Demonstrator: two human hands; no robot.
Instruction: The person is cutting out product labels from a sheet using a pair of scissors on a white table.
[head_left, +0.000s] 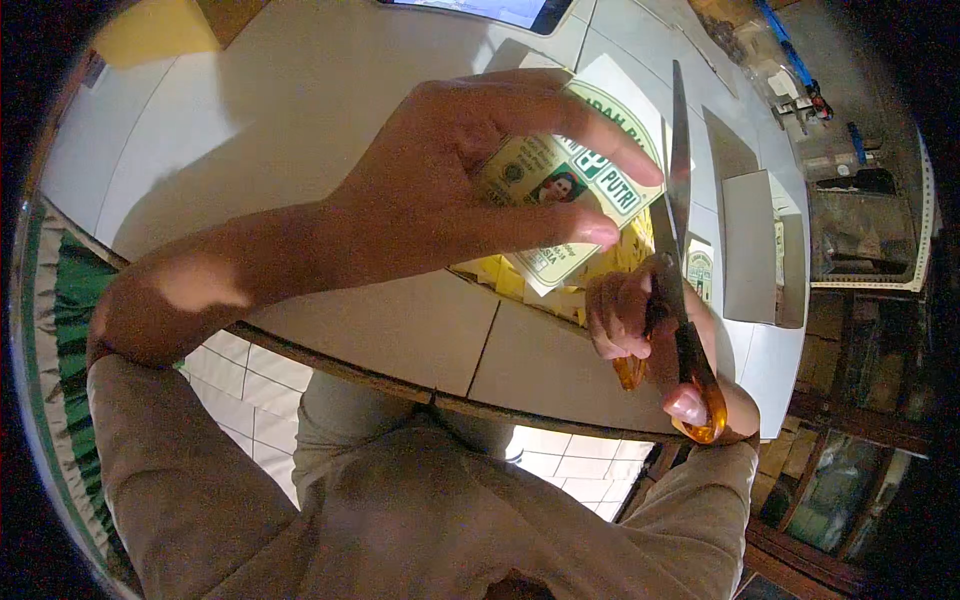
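Note:
Between the thumb and fingers of my left hand is a printed paper label in pale yellow and green, tilted and partly covered by those fingers. My right hand grips scissors with amber handles, my thumb through the lower loop. The blades point away from me and look parted, close beside the label's right edge. Whether they touch the paper, I cannot tell. Under the label, yellow pieces lie on the white tiled table, partly hidden by my hands.
An open grey cardboard box stands at the right, with printed labels inside. Another label lies beside it. At the far edge is a device with a lit screen. A yellow object sits far left. Glass-fronted cabinets are at right.

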